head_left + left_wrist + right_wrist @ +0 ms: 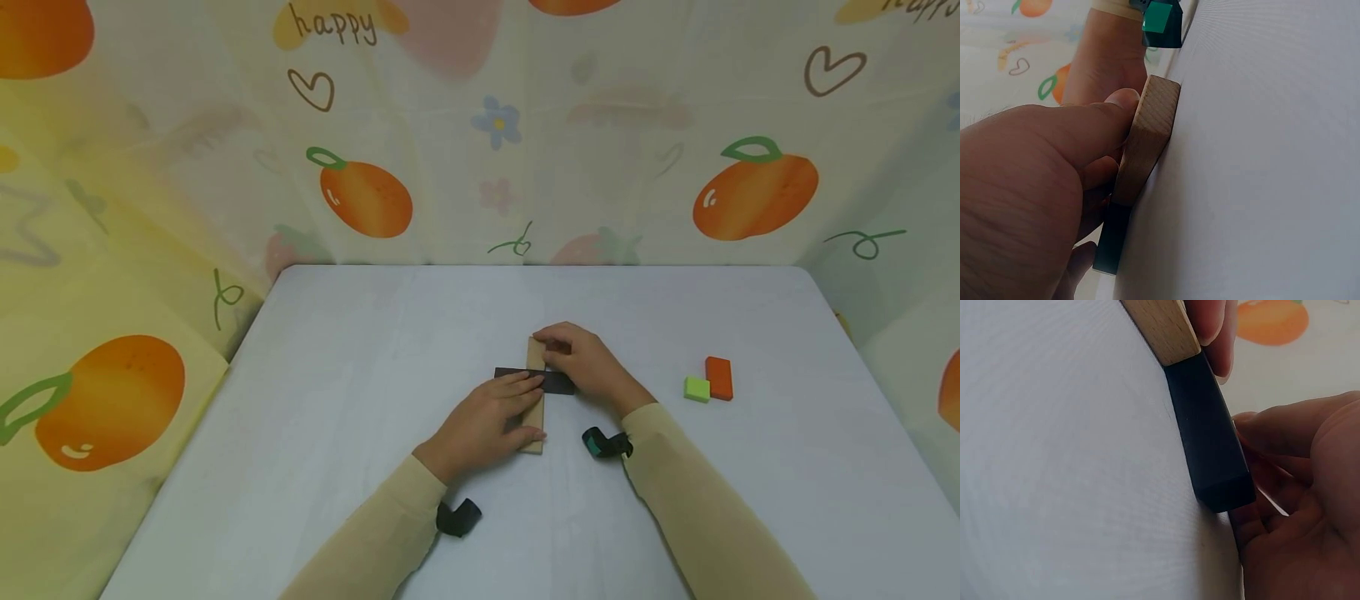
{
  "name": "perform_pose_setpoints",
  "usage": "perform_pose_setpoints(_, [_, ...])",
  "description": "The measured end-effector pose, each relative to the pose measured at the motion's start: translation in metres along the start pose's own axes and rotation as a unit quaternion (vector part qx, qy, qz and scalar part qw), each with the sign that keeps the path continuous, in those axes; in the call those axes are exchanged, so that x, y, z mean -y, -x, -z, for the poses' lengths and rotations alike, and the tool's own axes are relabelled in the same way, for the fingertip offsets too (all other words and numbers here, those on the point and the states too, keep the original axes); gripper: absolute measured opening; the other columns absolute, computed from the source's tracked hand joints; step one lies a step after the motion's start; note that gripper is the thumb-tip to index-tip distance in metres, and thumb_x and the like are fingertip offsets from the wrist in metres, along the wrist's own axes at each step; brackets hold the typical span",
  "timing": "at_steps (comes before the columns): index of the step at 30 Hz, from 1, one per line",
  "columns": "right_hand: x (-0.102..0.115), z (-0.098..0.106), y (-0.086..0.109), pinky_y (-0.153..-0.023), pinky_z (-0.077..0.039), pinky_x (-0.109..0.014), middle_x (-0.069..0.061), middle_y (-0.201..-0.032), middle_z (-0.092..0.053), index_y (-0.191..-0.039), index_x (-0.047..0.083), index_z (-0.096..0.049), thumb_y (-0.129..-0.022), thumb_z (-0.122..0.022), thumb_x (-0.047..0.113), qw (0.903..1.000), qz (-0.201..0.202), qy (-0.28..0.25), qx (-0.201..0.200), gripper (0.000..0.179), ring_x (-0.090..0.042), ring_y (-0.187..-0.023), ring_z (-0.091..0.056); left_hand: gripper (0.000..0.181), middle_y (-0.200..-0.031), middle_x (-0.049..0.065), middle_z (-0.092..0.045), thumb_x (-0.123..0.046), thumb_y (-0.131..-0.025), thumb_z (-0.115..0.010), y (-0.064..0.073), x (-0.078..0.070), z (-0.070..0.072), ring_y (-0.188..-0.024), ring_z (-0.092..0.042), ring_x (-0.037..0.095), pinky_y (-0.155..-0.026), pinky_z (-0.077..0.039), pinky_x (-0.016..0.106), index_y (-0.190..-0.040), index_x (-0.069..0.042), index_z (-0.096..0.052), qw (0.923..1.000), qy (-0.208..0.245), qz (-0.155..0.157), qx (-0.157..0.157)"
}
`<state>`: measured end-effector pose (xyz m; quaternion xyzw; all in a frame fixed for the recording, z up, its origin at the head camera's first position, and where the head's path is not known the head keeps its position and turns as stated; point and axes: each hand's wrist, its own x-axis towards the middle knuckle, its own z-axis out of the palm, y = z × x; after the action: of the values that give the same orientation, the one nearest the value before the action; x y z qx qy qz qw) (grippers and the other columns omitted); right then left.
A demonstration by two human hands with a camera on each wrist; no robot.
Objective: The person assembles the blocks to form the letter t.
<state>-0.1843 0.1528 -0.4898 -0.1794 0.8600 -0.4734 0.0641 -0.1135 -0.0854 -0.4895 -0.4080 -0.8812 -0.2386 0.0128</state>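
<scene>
A dark, flat rectangular block (559, 383) lies crosswise on the white table. Pale wooden block pieces (533, 446) extend from its near and far sides, making a cross shape. My left hand (487, 421) rests over the left part with fingers fairly straight on the dark block; its thumb touches the near wooden piece (1154, 112). At the far wooden piece (536, 354), my right hand (588, 362) pinches with thumb and index finger near its far end. In the right wrist view the dark block (1210, 431) butts against the wood, both flat on the table.
To the right on the table, an orange block (719, 378) lies beside a small lime-green block (697, 389). A black camera mount (459, 517) sits on the left wrist, another (606, 442) on the right. A fruit-patterned cloth (525, 183) hangs behind the table.
</scene>
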Motion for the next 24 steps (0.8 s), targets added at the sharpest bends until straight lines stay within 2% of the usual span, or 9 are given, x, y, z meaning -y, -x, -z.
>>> perform_pose_setpoints(15, [0.0007,-0.0015,0.0006,-0.11,-0.05,-0.054,-0.016,-0.14,-0.065,-0.143,0.001,-0.069,-0.106,-0.069,0.005,1.0,0.001,0.001,0.0,0.037,-0.034,-0.124,-0.063,0.064,-0.161,0.009,-0.055,-0.039,-0.104,-0.078,0.0003,0.0005,-0.001,-0.154,-0.043,0.024,-0.127,-0.032,0.039,-0.152,0.0,-0.061,1.0,0.001,0.003,0.002])
perform_pose_setpoints(24, [0.0062,0.0041,0.0055,-0.107,-0.051,-0.056,-0.016,-0.152,-0.057,-0.155,0.006,-0.06,-0.108,-0.07,0.019,0.9996,-0.028,-0.007,-0.004,0.049,-0.035,-0.124,-0.062,0.064,-0.16,0.009,-0.055,-0.039,-0.104,-0.078,-0.0004,0.0008,-0.0014,-0.153,-0.044,0.025,-0.126,-0.032,0.038,-0.152,0.0,-0.062,1.0,-0.002,0.004,0.006])
